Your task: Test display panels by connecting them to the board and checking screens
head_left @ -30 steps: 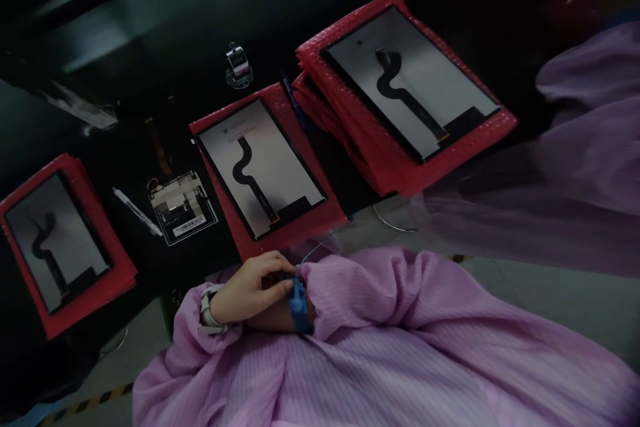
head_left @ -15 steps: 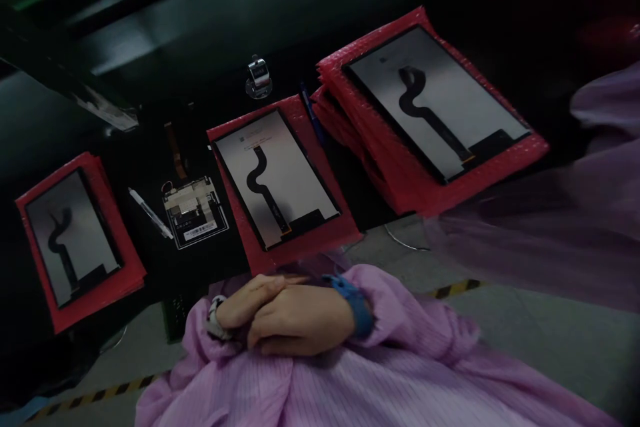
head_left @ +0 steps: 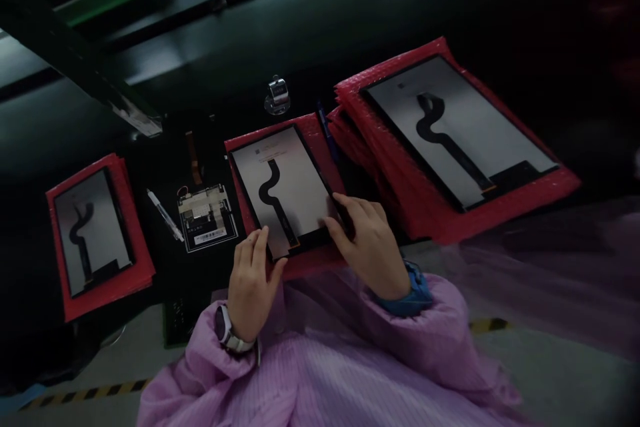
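A display panel (head_left: 300, 180) with a curved black ribbon cable lies face down on a red bubble-wrap sheet (head_left: 325, 170) in the middle. My left hand (head_left: 253, 280), wearing a watch, touches the panel's lower left corner with its fingers. On the lower right edge rests my right hand (head_left: 373, 240), thumb on the panel and fingers spread along its side. Neither hand has closed around the panel. Left of it sits a small circuit board assembly (head_left: 207, 213) with an orange ribbon cable.
A second panel (head_left: 460, 120) tops a red bubble-wrap stack at the right; a third (head_left: 93, 233) lies on red wrap at the left. Also there are a white pen (head_left: 165, 215), a blue pen (head_left: 327, 130) and a metal tally counter (head_left: 277, 95).
My hands, clasped together at the table's edge before, have parted and moved forward onto the middle panel's lower left and right edges. The camera view has shifted slightly.
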### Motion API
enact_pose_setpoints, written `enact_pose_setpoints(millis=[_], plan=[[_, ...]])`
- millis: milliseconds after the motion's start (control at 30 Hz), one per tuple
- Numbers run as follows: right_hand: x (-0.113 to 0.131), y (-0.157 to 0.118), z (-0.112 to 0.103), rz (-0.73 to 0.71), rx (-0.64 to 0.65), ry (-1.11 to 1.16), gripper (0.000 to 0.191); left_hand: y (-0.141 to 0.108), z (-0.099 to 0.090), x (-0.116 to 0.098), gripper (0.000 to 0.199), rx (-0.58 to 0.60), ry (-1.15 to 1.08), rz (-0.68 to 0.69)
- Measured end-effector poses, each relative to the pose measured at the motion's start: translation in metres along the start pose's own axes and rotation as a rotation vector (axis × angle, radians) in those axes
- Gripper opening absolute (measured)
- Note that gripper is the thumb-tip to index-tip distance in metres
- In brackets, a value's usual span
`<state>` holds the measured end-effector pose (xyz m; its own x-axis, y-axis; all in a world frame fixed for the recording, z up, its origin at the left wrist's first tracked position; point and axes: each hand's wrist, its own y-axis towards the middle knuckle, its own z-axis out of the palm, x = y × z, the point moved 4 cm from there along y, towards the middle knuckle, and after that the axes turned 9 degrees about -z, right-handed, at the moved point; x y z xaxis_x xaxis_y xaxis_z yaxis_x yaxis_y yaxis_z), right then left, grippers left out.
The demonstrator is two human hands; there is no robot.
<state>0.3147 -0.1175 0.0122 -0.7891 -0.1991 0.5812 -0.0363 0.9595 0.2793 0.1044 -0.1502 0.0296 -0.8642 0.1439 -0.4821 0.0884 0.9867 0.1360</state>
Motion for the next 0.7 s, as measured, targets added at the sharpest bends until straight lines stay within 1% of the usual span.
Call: enact_pose_setpoints(millis=[100,233,400,500,600,700], plan=[[-0.008,0.001,-0.001,0.113,-0.009,0.197,0.048,0.0,0.002,-0.001,0.051,-0.009,0.053,0.004],[-0.023,0.009,0.0,0.317,0.054,0.529,0.057,-0.002,0.002,0.0,0.048,-0.024,0.067,-0.007],[-0.028,0.023,-0.001,0.408,0.119,0.756,0.051,-0.003,0.002,0.001,0.048,-0.022,0.03,-0.045],[-0.027,0.025,-0.001,0.494,0.165,0.941,0.057,-0.004,0.001,0.001,0.049,-0.02,0.018,-0.058],[-0.028,0.024,-0.003,0.568,0.12,1.054,0.06,-0.004,0.0,0.0,0.05,-0.023,0.023,-0.064],[-0.032,0.022,-0.001,0.592,0.075,1.075,0.062,-0.003,0.0,-0.001,0.056,-0.045,0.042,-0.056]])
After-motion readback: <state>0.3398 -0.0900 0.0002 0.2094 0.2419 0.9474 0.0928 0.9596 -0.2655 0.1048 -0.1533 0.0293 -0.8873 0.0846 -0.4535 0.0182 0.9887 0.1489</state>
